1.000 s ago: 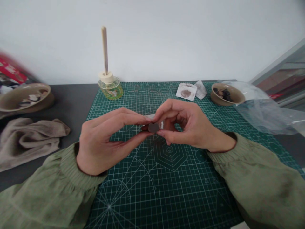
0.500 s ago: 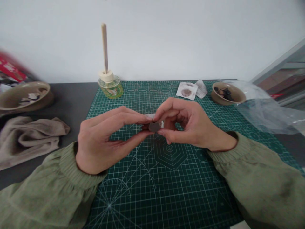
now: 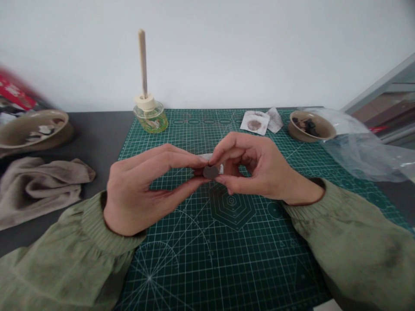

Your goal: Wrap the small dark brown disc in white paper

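Note:
A small dark grey round disc (image 3: 210, 172) is pinched at the middle of my view, above the cutting mat. My left hand (image 3: 142, 190) holds its left side between thumb and forefinger. My right hand (image 3: 256, 166) grips it from the right with thumb and fingertips. Behind the disc, a scrap of white paper (image 3: 211, 157) shows, mostly hidden by my fingers. Green sleeves with ribbed cuffs cover both my forearms.
A green grid cutting mat (image 3: 227, 259) lies under my hands. Behind it stand a glass jar (image 3: 151, 117) holding a tape roll and wooden stick, a paper square (image 3: 254, 124), and a bowl (image 3: 311, 126). A cloth (image 3: 42, 194), another bowl (image 3: 32, 129), and plastic sheeting (image 3: 363, 151) lie at the sides.
The whole scene has shifted slightly upward in view. My hands stay pinched on the disc, with no visible change in grip.

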`<action>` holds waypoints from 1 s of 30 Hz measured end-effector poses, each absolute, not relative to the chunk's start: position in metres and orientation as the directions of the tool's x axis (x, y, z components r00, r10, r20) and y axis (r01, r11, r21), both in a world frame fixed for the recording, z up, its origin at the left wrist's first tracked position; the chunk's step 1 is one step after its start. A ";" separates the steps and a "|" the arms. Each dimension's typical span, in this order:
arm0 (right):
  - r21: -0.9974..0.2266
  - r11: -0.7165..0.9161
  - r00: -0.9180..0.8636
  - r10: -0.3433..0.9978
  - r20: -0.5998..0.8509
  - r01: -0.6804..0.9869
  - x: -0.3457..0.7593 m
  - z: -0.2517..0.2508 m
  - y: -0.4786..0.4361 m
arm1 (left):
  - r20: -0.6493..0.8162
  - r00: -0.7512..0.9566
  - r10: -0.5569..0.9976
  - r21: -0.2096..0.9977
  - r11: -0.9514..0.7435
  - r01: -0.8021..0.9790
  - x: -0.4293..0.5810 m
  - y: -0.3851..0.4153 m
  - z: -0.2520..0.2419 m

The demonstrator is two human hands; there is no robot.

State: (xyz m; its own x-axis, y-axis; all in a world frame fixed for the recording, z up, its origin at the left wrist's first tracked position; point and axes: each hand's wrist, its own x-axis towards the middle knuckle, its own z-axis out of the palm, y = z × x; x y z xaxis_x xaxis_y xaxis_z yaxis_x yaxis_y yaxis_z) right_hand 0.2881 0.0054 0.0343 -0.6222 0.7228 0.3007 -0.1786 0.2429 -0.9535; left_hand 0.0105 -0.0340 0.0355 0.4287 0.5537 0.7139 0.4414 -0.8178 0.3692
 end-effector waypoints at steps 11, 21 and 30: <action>-0.953 0.241 -0.624 0.720 0.303 -0.185 0.288 0.034 0.006 | 0.710 0.427 0.560 0.376 -0.814 0.443 0.010 -0.031 0.032; -0.955 0.205 -0.611 0.735 0.294 -0.214 0.288 0.029 0.005 | 0.717 0.474 0.511 0.320 -0.846 0.427 0.008 -0.029 0.031; -0.948 0.252 -0.610 0.726 0.316 -0.192 0.287 0.036 0.002 | 0.710 0.432 0.557 0.362 -0.814 0.455 0.008 -0.030 0.029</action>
